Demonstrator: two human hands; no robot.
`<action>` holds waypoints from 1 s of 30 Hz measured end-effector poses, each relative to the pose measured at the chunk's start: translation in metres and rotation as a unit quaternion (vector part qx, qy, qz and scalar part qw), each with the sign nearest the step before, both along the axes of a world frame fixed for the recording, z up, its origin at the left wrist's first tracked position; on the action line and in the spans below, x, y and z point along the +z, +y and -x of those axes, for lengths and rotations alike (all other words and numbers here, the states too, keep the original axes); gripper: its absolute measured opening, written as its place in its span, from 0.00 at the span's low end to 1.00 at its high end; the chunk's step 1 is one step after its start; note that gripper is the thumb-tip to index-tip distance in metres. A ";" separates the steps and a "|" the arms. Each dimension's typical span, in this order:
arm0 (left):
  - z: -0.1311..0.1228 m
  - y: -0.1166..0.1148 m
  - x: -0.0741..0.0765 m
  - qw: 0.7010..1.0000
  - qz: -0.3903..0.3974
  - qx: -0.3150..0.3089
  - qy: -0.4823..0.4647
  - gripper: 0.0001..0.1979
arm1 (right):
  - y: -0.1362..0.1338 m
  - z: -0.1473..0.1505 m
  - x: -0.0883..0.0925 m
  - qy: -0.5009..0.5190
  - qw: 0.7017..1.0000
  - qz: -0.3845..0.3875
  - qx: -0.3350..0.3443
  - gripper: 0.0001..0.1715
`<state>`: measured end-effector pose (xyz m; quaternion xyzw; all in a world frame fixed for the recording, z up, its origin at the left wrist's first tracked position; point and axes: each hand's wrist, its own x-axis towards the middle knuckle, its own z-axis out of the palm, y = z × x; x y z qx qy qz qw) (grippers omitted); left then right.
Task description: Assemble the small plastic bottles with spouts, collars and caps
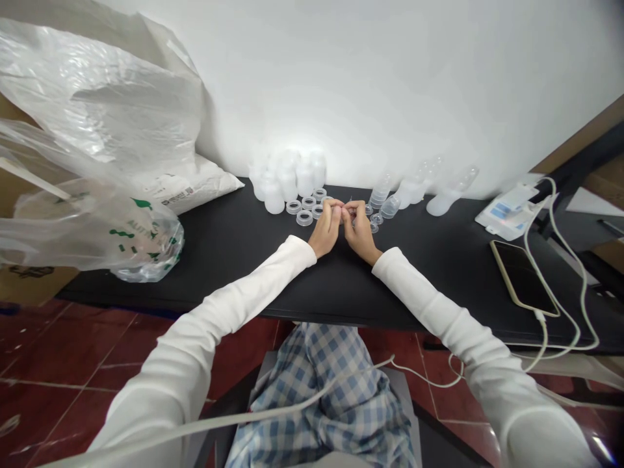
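My left hand (325,227) and my right hand (359,231) meet at the fingertips above a black table (429,273), close to the far edge. Whatever lies between the fingertips is too small or too hidden to make out. Just left of the hands lie several transparent plastic screw rings (305,218). Small transparent discs (375,220) sit next to my right hand. Behind the rings stands a group of frosted plastic bottles (287,177), and transparent plastic funnel-shaped parts (412,192) lie further right.
A large plastic bag (97,117) hangs over the left end of the table. A white sack (188,188) lies behind it against a white wall. On the right are a phone (524,278) with a white cable (560,260) and a packaged white item (509,211).
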<state>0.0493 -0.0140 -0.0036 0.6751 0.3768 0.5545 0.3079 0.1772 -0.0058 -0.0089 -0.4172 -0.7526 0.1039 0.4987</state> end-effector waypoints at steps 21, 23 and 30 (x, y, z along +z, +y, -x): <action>0.031 0.017 0.022 0.882 0.404 -0.181 -0.158 0.18 | 0.014 -0.076 0.032 -0.237 0.965 -0.113 -0.023 0.18; 0.028 0.014 0.023 0.888 0.393 -0.188 -0.147 0.19 | 0.013 -0.080 0.037 -0.266 0.958 -0.107 -0.029 0.18; 0.021 0.015 0.010 0.943 0.296 -0.129 -0.081 0.17 | 0.007 -0.104 0.041 -0.270 0.959 -0.076 -0.039 0.13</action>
